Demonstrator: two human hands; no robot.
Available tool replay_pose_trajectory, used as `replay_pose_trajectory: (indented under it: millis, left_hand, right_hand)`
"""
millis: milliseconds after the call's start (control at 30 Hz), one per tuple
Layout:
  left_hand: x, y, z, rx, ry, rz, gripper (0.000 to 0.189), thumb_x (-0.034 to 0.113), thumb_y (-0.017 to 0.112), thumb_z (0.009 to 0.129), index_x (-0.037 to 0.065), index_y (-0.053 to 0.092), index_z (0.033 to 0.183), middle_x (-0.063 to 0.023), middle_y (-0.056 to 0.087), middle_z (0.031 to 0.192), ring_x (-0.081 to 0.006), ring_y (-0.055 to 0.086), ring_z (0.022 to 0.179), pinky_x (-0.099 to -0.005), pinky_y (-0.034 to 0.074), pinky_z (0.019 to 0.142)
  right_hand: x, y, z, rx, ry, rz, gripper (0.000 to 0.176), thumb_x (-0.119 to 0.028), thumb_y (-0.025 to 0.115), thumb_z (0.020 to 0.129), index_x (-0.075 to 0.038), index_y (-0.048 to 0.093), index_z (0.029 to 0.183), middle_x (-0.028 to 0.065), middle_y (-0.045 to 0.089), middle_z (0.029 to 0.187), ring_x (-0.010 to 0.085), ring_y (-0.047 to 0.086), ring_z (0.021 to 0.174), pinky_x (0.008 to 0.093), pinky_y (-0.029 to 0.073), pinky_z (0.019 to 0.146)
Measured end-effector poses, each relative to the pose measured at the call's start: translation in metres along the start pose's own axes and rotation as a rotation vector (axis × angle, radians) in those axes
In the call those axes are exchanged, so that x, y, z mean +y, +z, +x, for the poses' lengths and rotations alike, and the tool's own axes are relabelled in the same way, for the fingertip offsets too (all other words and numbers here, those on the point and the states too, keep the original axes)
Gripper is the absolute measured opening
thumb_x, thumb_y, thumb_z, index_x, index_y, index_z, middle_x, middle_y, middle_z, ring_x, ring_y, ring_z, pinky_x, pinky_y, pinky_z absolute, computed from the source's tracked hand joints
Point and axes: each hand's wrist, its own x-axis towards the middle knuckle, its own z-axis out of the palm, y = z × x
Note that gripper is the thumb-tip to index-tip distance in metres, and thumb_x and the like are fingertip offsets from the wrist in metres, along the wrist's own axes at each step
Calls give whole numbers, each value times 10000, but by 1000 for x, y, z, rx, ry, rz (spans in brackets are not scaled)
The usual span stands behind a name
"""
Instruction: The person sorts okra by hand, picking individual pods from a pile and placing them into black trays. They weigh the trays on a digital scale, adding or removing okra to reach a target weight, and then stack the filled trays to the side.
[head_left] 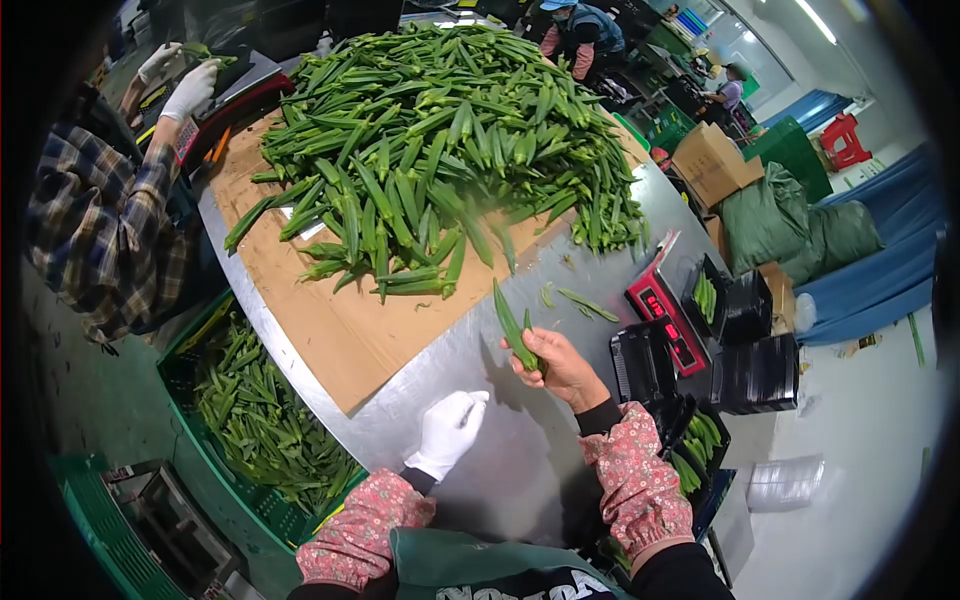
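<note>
My right hand (562, 365), bare, is closed around a few okra pods (510, 325), their tips pointing up and away from me. Lower and to the left, my left hand (450, 432) wears a white glove. Its fingers are drawn together over the steel table (400, 405), and nothing shows sticking out of them. Beyond both hands rises a large heap of okra (420, 150), spread over a sheet of brown cardboard (325, 345). Some loose okra scraps (585, 305) lie on the steel just past my right hand.
A red digital scale (665, 310) stands to the right, beside black trays (642, 362), some holding okra. At lower left, a green crate (290, 535) contains more okra. A co-worker in a plaid shirt (115, 210) works at the left edge; other people are farther back.
</note>
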Motion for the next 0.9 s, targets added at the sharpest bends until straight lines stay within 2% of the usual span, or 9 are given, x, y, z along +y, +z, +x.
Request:
replay_pose_trajectory:
  millis: [100,167,200,267,333,467,567,767,900]
  left_hand:
    - [-14,12,1,-14,-413,-596,211,168,583,970,43,693,1101,-30,675,849,-129,624,702,-303,519,658]
    - [-18,-1,16,-111,-552,-924,319,230,509,1022,33,639,1236,-30,671,962,-98,627,823,-276,516,725]
    - [-7,-10,22,-140,-628,-995,362,262,507,1024,29,602,1284,-51,659,1077,-125,618,959,-281,492,845]
    - [24,-20,23,-154,-541,-1039,361,261,516,1022,27,603,1281,-65,652,1116,-151,607,1018,-304,471,907]
    - [53,-25,25,-156,-532,-1027,347,247,539,1014,11,594,1262,-88,638,1170,-191,576,1115,-352,425,1002]
    - [46,-28,17,-62,-614,-1419,339,220,541,1009,-26,554,1242,-134,620,1199,-224,588,1113,-383,459,986]
    - [40,-45,13,5,-590,-1461,354,227,546,1002,-33,551,1242,-149,621,1188,-240,597,1113,-393,478,974]
    - [43,-57,10,21,-646,-1388,351,194,581,974,-39,559,1237,-129,633,1159,-210,643,1010,-338,514,852]
    - [49,-46,6,-57,-594,-1178,339,200,621,957,-4,568,1223,-79,648,1078,-137,646,906,-264,508,722]
  right_hand:
    - [11,5,-23,-47,13,15,409,-359,523,1022,27,601,1130,60,619,768,64,427,506,212,364,459]
    - [15,15,-33,-62,35,-47,408,-358,522,1023,27,601,1131,53,617,761,63,431,517,209,365,467]
    - [15,22,-37,-53,37,-155,412,-359,514,1026,29,601,1134,49,620,773,63,442,533,207,372,479]
    - [17,35,-44,-35,43,-367,419,-360,499,1032,33,599,1139,41,627,797,62,462,566,203,386,505]
    - [28,33,-43,-89,-11,-395,470,-396,464,1040,39,594,1158,49,634,866,76,495,635,209,410,556]
    - [33,38,-45,24,-37,-185,548,-455,384,1055,24,577,1237,72,648,990,84,546,767,226,466,665]
    - [41,33,-45,35,-54,63,646,-503,345,1045,62,503,1313,148,618,1156,172,593,904,307,510,755]
    - [39,43,-49,67,-88,146,482,-276,397,1060,77,408,1388,226,552,1320,294,593,1149,402,536,906]
    - [41,51,-53,42,-86,141,468,-145,470,1013,72,378,1418,212,532,1358,291,567,1208,405,509,956]
